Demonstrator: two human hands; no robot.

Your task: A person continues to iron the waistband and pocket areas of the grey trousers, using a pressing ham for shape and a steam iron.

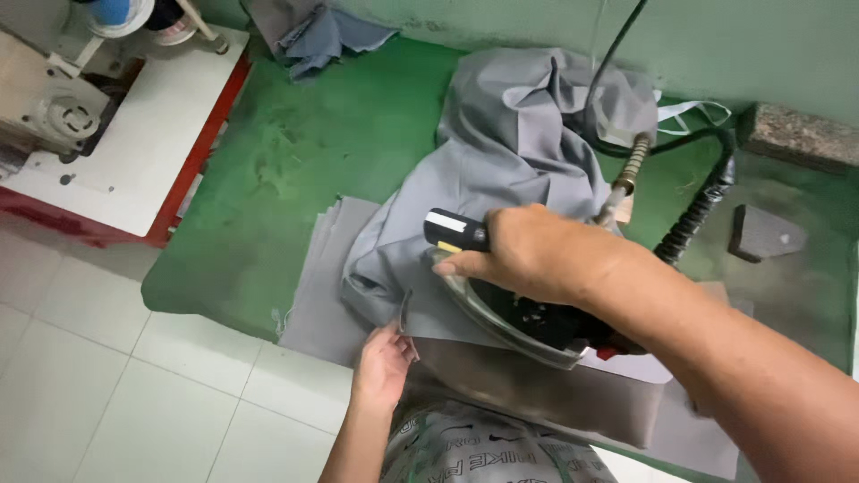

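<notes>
My right hand (528, 255) grips the black handle of a steam iron (514, 317), whose metal sole rests on grey fabric (519, 143) spread over a green padded ironing table (295, 170). My left hand (383, 365) pinches the near edge of a grey fabric piece (322, 286) at the table's front, just left of the iron. A black hose and cable (693, 219) run from the iron's rear up toward the wall.
A sewing machine (45, 98) stands on a white table with a red edge (143, 134) at the far left. More grey cloth (322, 36) lies at the back. A small dark grey piece (765, 234) sits at right. White floor tiles (107, 385) lie below.
</notes>
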